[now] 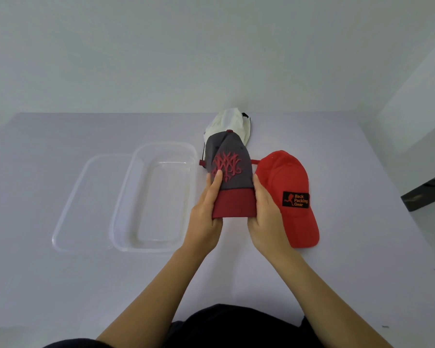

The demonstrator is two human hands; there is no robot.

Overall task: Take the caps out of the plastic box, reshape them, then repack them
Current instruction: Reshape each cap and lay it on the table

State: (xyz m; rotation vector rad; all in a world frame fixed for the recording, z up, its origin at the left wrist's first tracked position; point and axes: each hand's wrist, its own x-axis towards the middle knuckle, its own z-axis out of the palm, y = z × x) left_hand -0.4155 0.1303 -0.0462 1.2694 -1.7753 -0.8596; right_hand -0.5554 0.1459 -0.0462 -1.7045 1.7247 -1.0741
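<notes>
Holding the grey cap [232,169] by its dark red brim, we have the left hand [205,217] and right hand [266,217] clamped on either side, between the empty plastic box [126,197] and the red cap [290,194] on the tabletop [337,259]; a white cap [226,121] lies behind.

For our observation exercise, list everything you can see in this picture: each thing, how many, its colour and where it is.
Grey cap: one, grey crown with red emblem and dark red brim, held above the table centre.
Red cap: one, red with a black patch, lying on the table right of the grey cap.
White cap: one, cream, behind the grey cap.
Plastic box: one, clear, empty, left of the caps.
Lid: one, clear, flat on the table, left of the box.
Table: one, pale grey.
Left hand: grips the brim's left edge.
Right hand: grips the brim's right edge.
</notes>
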